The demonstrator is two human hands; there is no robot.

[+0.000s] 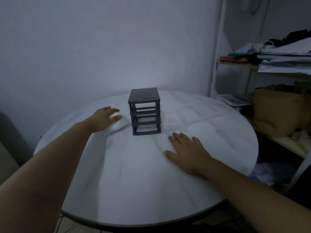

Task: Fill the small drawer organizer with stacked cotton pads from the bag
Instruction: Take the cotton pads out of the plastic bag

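A small dark grey drawer organizer stands near the middle of the round table; its three slots look like open frames with no drawers in them. Left of it lies a white bag of cotton pads. My left hand rests on top of the bag, fingers curled over it. My right hand lies flat on the tablecloth, palm down, fingers spread, in front and to the right of the organizer, holding nothing. Pale rectangular shapes lie on the cloth right of the organizer; I cannot tell what they are.
The round table has a white cloth and a dark rim. A wall stands close behind it. To the right are shelves with stacked papers and a brown bag.
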